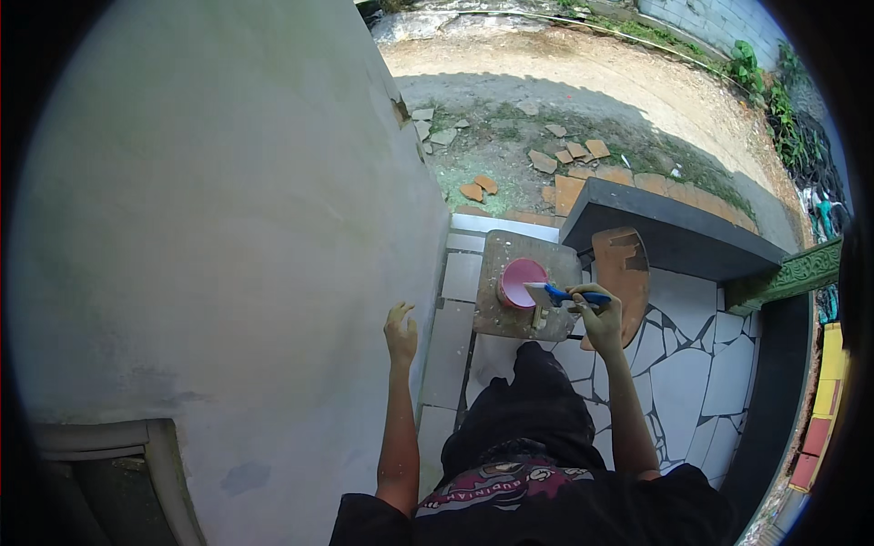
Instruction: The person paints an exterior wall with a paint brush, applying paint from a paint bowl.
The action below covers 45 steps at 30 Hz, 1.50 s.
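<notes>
My right hand (597, 314) grips the blue handle of a paintbrush (556, 294). The brush's pale bristle end reaches over the rim of a pink bucket (503, 298); whether it touches anything inside I cannot tell. The bucket stands on the paint-spotted wooden seat of a chair (502, 324). Beside the bucket lies a small pale object (539, 318), partly hidden under the brush. My left hand (401, 333) is raised near the whitish plastered wall (239, 239), fingers apart and holding nothing.
The chair's worn backrest (625, 273) stands to the right, by a low dark wall (672, 228). White broken-tile flooring (686, 389) lies below. Ahead, broken orange tile pieces (543, 162) litter the ground. A green carved post (785, 273) is at right, a framed opening (160, 457) lower left.
</notes>
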Each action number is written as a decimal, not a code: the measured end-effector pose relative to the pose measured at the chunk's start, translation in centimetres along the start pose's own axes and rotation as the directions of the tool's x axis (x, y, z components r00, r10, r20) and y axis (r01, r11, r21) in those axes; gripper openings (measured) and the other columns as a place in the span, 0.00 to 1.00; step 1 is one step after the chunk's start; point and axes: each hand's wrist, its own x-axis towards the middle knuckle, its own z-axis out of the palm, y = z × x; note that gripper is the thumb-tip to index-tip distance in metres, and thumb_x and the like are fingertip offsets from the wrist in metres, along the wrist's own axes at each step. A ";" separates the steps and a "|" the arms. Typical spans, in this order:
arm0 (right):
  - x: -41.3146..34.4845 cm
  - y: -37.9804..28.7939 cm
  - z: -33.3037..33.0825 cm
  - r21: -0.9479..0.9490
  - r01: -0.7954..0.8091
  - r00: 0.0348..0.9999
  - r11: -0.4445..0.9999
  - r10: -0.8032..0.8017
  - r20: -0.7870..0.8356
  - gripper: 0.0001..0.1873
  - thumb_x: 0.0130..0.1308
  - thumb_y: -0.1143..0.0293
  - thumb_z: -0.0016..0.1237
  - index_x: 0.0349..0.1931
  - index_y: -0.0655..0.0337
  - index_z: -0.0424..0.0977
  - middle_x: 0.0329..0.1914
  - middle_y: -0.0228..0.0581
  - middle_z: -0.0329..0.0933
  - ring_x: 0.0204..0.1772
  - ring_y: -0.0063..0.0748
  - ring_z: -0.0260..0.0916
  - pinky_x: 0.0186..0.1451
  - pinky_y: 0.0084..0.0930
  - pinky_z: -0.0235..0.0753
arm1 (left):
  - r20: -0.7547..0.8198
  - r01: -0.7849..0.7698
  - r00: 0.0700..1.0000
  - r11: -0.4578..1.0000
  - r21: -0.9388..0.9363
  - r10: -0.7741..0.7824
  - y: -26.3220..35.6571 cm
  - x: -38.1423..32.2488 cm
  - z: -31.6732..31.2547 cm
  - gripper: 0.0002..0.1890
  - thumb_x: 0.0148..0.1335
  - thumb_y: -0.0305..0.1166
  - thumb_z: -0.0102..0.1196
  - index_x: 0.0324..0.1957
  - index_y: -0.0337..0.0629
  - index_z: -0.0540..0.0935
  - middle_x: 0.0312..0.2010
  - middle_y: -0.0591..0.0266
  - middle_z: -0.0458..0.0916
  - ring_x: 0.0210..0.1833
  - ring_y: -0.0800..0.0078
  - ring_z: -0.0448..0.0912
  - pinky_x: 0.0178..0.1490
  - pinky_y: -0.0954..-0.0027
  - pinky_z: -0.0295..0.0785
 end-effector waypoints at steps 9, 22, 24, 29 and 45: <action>2.6 12.4 -5.7 0.022 -0.285 0.932 0.958 0.282 -0.228 0.07 0.74 0.80 0.55 0.48 0.70 0.83 0.39 0.37 0.85 0.41 0.19 0.81 0.46 0.19 0.80 | 0.505 0.438 0.813 0.875 -0.206 -0.288 -0.7 -0.9 20.4 0.19 0.72 0.33 0.58 0.60 0.35 0.84 0.57 0.47 0.86 0.64 0.57 0.81 0.70 0.60 0.72; 10.3 26.6 -4.0 0.011 -0.471 0.857 0.882 0.461 -0.229 0.07 0.70 0.78 0.59 0.46 0.69 0.84 0.37 0.37 0.85 0.40 0.21 0.81 0.46 0.22 0.78 | 0.579 0.685 0.704 0.610 -0.399 -0.412 -2.0 2.1 36.7 0.33 0.84 0.50 0.39 0.77 0.33 0.67 0.73 0.48 0.72 0.77 0.61 0.67 0.80 0.62 0.57; 10.4 28.1 -4.3 -0.049 -0.467 0.867 0.883 0.446 -0.220 0.07 0.70 0.77 0.59 0.45 0.68 0.84 0.37 0.38 0.85 0.41 0.21 0.81 0.46 0.22 0.78 | 0.609 0.708 0.677 0.590 -0.387 -0.413 -1.8 2.3 37.2 0.34 0.84 0.51 0.38 0.77 0.33 0.66 0.74 0.48 0.71 0.78 0.60 0.66 0.81 0.62 0.56; 10.5 31.0 -3.7 -0.100 -0.432 0.890 0.896 0.406 -0.209 0.07 0.69 0.77 0.59 0.45 0.67 0.85 0.37 0.39 0.85 0.42 0.23 0.80 0.48 0.24 0.78 | 0.642 0.744 0.639 0.552 -0.376 -0.424 -2.9 2.0 36.8 0.36 0.84 0.53 0.38 0.78 0.31 0.64 0.77 0.46 0.67 0.81 0.58 0.62 0.82 0.62 0.53; 12.3 32.3 1.2 -0.316 -0.464 0.881 0.827 0.396 -0.258 0.10 0.66 0.74 0.60 0.45 0.66 0.87 0.37 0.49 0.88 0.38 0.35 0.86 0.47 0.30 0.82 | 0.659 0.680 0.662 0.655 -0.329 -0.357 -4.6 2.1 36.0 0.35 0.84 0.54 0.38 0.77 0.35 0.67 0.76 0.48 0.69 0.79 0.58 0.65 0.81 0.60 0.55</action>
